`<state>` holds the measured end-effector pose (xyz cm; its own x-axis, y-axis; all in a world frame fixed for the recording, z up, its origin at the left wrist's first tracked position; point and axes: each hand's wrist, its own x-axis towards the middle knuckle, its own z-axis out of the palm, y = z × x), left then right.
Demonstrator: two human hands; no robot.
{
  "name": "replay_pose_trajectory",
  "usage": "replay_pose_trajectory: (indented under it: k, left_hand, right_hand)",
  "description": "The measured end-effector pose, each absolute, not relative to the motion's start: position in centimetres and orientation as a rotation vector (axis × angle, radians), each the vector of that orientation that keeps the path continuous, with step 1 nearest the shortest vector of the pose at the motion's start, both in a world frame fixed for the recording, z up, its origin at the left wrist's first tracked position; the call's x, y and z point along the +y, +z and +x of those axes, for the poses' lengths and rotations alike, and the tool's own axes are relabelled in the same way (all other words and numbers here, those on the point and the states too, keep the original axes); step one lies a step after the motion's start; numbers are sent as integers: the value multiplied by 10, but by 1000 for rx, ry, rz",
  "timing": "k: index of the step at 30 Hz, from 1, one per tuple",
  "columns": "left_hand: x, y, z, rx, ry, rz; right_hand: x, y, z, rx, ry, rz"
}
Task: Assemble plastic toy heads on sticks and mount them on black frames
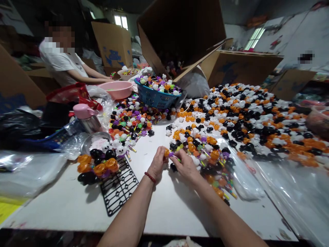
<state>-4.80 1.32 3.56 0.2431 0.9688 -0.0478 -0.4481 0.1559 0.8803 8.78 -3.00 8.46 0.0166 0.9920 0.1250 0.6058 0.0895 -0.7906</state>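
Above the middle of the white table, my left hand [157, 165], with a red bead bracelet at the wrist, pinches a small orange pumpkin topper [167, 152]. My right hand [185, 164] grips a small purple plastic piece [171, 155] that meets the pumpkin topper; the fingers hide part of both. Beside my right hand spreads a pile of orange, black and white figures [190, 139] mixed with colourful sticks. Left of my hands stands a black grid rack [119, 192], where orange, black and white toppers [100, 168] are set in its far part.
A blue basket [156, 97] full of small figures stands behind. Orange, black and white figures [257, 116] cover the right side. A pink-lidded flask [86, 118], a pink basin [117, 90] and plastic bags [33, 171] lie left. Across the table works another person [61, 65].
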Motion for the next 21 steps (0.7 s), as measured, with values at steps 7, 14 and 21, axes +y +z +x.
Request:
replay_pose_trajectory:
  k: [7,14,21]
  left_hand:
    - [13,39,-47,718,1125,792]
    - [13,32,-42,773,1214,850]
    - [19,24,-43,826,1301,649]
  right_hand:
    - [-23,80,77,-1660,693,-1543]
    - [-17,69,84,-1731,725,-1522]
    - [-14,60,92,-1910,546,-1626]
